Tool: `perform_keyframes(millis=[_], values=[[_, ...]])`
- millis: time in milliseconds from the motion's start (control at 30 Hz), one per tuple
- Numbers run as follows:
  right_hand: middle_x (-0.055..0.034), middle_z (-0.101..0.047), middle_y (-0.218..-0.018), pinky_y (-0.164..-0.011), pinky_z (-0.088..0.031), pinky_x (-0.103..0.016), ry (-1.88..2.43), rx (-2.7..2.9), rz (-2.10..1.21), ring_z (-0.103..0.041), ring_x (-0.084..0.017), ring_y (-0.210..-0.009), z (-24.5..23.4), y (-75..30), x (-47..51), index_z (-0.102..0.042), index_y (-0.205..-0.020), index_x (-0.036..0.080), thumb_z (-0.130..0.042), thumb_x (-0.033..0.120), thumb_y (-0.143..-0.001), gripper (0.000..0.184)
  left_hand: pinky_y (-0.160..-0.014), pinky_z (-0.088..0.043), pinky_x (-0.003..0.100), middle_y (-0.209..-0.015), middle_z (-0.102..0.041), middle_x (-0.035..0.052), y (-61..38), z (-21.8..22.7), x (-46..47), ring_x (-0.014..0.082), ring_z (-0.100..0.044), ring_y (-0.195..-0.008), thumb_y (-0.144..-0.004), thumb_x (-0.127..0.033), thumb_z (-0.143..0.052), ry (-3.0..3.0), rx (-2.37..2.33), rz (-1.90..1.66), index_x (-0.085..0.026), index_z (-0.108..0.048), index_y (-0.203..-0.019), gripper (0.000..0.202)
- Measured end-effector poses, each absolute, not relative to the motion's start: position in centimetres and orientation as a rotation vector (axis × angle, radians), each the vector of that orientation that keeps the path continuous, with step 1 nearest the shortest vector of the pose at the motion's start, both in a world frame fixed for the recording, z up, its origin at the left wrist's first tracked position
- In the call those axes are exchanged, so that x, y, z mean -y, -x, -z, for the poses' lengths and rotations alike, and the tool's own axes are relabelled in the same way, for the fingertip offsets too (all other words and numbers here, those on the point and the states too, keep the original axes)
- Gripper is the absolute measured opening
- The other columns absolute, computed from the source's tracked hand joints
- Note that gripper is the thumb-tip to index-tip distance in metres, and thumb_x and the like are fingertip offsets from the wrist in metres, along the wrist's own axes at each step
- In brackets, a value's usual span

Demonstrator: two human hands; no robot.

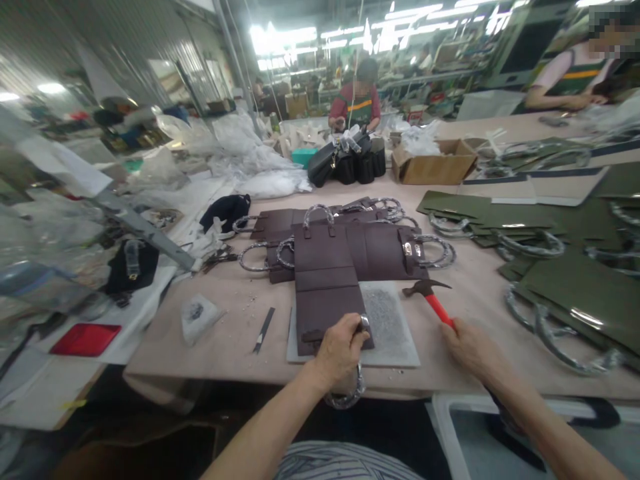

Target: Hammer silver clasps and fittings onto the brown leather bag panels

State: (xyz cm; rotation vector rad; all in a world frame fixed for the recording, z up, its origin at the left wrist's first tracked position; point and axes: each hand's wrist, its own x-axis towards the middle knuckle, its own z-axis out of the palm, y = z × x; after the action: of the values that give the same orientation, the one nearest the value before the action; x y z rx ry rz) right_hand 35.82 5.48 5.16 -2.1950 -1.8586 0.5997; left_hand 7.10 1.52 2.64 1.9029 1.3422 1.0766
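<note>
My left hand (340, 353) rests on the near end of a dark brown leather bag panel (325, 313), gripping a small metal fitting (365, 323) there. A plastic-wrapped metal handle (347, 393) hangs below that hand, over the table's near edge. My right hand (473, 350) is closed around the red grip of a claw hammer (430, 297), whose dark head points away over a grey work mat (390, 333). The mat lies partly under the leather panel.
Several brown leather panels (360, 247) with wrapped handles lie beyond my hands, and olive green ones (565, 280) cover the right side. A thin knife (264, 330) lies to the left. Co-workers (355, 97) stand across the table near black bags and a cardboard box (434, 163).
</note>
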Motion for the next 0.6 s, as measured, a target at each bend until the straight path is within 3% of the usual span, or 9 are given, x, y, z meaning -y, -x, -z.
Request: perform_keyframes(millis=[100, 167, 267, 367, 500, 600], values=[[-0.0233, -0.063, -0.111, -0.086, -0.048, -0.05, 1.965, 2.039, -0.248, -0.061, -0.034, -0.098, -4.3, -33.8, -5.4, -0.063, -0.104, 0.011, -0.045, 0.032, -0.093, 0.03, -0.098, -0.054, 0.033, -0.109, -0.07, 0.0064, -7.1, -2.8, -1.6, 0.0213, -0.067, -0.106, -0.092, -0.012, -0.059, -1.912, -1.348, -1.077, -0.021, -0.062, -0.1, 0.012], [-0.0232, -0.057, -0.129, -0.099, -0.044, -0.053, 1.634, 2.186, -0.107, -0.055, -0.036, -0.115, -3.8, -31.3, -4.8, -0.06, -0.121, 0.011, -0.05, 0.031, -0.093, 0.036, -0.099, -0.054, 0.034, -0.11, -0.07, 0.0069, -7.0, -2.8, -1.5, 0.0217, -0.066, -0.107, -0.093, -0.013, -0.059, -1.937, -1.347, -1.067, -0.021, -0.062, -0.101, 0.011], [-0.0171, -0.058, -0.128, -0.1, -0.045, -0.049, 1.272, 2.298, -0.24, -0.054, -0.032, -0.117, -2.5, -27.1, -3.5, -0.06, -0.125, 0.016, -0.056, 0.031, -0.094, 0.035, -0.099, -0.054, 0.035, -0.112, -0.07, 0.0083, -6.8, -2.6, -1.4, 0.0223, -0.066, -0.109, -0.095, -0.015, -0.057, -1.976, -1.326, -1.04, -0.021, -0.062, -0.104, 0.012], [-0.0141, -0.06, -0.121, -0.1, -0.043, -0.05, 1.253, 2.271, -0.312, -0.053, -0.031, -0.113, -1.3, -24.6, -2.6, -0.064, -0.121, 0.019, -0.057, 0.029, -0.095, 0.028, -0.1, -0.054, 0.037, -0.11, -0.071, 0.0085, -7.0, -2.4, -1.8, 0.0222, -0.067, -0.107, -0.095, -0.019, -0.055, -1.907, -1.328, -1.043, -0.02, -0.064, -0.102, 0.012], [-0.0148, -0.059, -0.123, -0.104, -0.041, -0.053, 1.264, 2.247, -0.318, -0.049, -0.033, -0.116, -0.7, -24.3, -2.4, -0.065, -0.12, 0.017, -0.061, 0.027, -0.093, 0.029, -0.078, -0.061, 0.035, -0.09, -0.072, 0.0083, -6.7, -2.9, -4.3, 0.0201, -0.071, -0.084, -0.095, -0.039, -0.054, -1.206, -1.494, -1.233, -0.017, -0.065, -0.091, 0.026], [-0.0145, -0.059, -0.123, -0.105, -0.041, -0.053, 1.258, 2.237, -0.331, -0.049, -0.033, -0.116, -0.9, -24.7, -2.5, -0.065, -0.12, 0.017, -0.062, 0.026, -0.092, 0.03, -0.065, -0.06, 0.031, -0.089, -0.071, 0.0093, -4.0, -4.2, -6.2, 0.0208, -0.073, -0.079, -0.086, -0.057, -0.06, -0.855, -1.463, -1.352, -0.014, -0.063, -0.088, 0.043]])
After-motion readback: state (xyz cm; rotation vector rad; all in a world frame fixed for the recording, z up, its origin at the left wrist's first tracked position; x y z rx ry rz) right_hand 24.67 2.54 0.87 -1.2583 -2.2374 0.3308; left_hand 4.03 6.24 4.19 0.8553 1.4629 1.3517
